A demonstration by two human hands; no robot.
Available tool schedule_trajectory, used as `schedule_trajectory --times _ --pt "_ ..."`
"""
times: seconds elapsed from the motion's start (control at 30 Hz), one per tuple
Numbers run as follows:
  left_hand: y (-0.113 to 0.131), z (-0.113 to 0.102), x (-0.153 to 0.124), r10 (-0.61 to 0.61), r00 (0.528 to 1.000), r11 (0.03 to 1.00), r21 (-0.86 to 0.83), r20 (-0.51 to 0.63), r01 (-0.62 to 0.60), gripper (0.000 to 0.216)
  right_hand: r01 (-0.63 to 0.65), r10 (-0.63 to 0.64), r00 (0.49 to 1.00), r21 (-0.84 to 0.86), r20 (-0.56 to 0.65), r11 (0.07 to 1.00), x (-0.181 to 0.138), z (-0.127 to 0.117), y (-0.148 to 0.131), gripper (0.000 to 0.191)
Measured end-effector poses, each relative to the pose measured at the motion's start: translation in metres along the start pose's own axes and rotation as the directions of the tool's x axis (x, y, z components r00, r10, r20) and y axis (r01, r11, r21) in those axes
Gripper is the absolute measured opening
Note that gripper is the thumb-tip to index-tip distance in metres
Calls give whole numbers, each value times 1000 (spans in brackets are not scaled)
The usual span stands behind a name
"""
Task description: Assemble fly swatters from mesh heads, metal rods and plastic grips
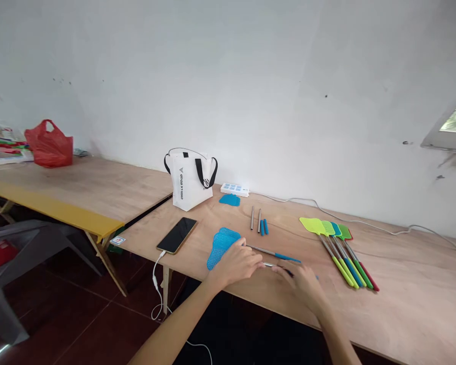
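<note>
Head view: both hands grip a metal rod, which shows in the gap between them.

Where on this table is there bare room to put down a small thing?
The widest bare patch lies right of the fanned fly swatters, this side of the cable. A smaller one lies between them and the short blue tubes. It is crowded around the left hand, the right hand and the blue mesh heads.
</note>
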State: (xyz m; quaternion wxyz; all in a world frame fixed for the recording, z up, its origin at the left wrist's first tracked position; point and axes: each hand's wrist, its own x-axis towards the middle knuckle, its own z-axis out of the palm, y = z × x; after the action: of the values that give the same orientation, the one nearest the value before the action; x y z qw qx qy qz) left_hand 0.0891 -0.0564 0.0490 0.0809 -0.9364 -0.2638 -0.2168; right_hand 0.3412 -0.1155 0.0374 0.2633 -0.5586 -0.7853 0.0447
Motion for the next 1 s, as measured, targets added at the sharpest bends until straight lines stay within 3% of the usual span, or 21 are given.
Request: schedule_trajectory --times 0.1,0.2,0.37,0.5,0.67,0.8,0.9,1.0 --pt "-1 -1 -4 4 998 1000 12 55 -4 38 71 -71 997 24 33 997 10 22 -23 47" --pt "-9 -9 -10 -19 998 1000 16 64 18 37 47 -49 998 51 31 998 13 30 -29 47" --pt "-11 -9 -11 -32 996 998 -55 81 36 39 40 -47 995 76 93 996 9 26 -25 46" --pt "-8 -3 -8 -48 995 991 -121 84 58 39 109 -108 993 -16 55 994 10 18 -18 47" --pt "-31 -13 -16 -86 994 978 -183 71 98 43 129 -141 988 -171 -63 977 5 -3 27 46" --pt "-62 -27 -32 -247 968 945 -208 50 252 43 -108 29 949 -236 -315 966 -11 -19 89 53" --pt "-72 -30 -39 -282 957 933 -216 64 289 42 -217 143 932 -198 -332 956 -20 -22 113 58" --pt "-71 -31 -37 -267 963 941 -207 30 267 47 -258 196 928 -166 -318 952 -21 -23 111 59"
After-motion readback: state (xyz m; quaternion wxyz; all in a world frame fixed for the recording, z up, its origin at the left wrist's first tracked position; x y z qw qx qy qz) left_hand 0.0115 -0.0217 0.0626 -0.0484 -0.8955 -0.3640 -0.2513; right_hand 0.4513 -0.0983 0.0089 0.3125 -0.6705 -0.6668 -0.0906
